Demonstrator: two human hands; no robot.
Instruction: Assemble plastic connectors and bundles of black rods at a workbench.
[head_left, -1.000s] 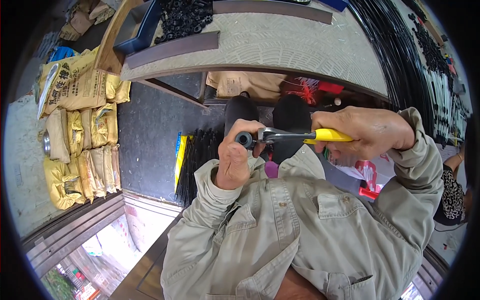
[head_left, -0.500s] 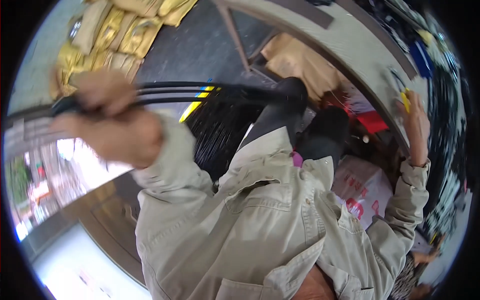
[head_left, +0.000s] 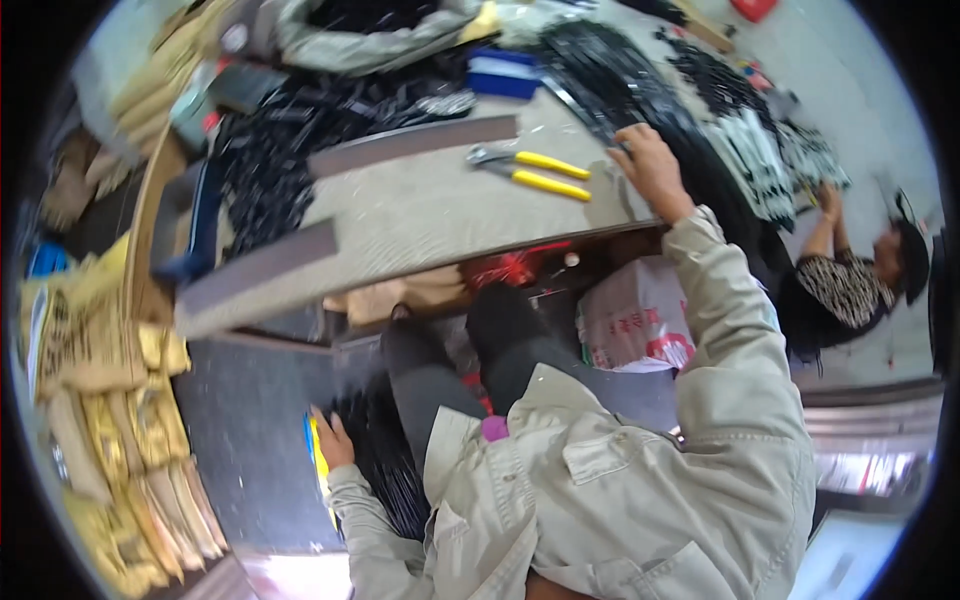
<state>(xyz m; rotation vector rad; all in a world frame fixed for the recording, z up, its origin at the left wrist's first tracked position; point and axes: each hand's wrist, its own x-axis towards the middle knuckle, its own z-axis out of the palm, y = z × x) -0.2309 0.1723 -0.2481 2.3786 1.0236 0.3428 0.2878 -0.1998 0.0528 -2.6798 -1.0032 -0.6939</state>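
Note:
My left hand (head_left: 332, 438) is low at the left, fingers apart, at the edge of a yellow-and-blue strip (head_left: 320, 460). Beside it, a bundle of long thin black strips (head_left: 385, 450) lies next to my leg. My right hand (head_left: 652, 172) is over the right end of the workbench (head_left: 420, 220), fingers curled. Something small and dark shows at its fingertips, too little to name. Long glossy black strips (head_left: 610, 80) lie just beyond that hand. Pliers with yellow handles (head_left: 545, 172) rest on the bench to its left, jaws pointing left.
Short black pieces (head_left: 290, 140) are heaped at the bench's back left, near a blue box (head_left: 503, 75) and a large sack (head_left: 380, 55). A white bag (head_left: 635, 315) stands under the bench. Yellow and tan packages (head_left: 130, 400) are piled at left. Another person (head_left: 850, 285) works at right.
The view has swung round to the bench. My left hand has come down from the raised black strips and no longer holds them. The pliers, earlier at my right hand, now lie apart from it.

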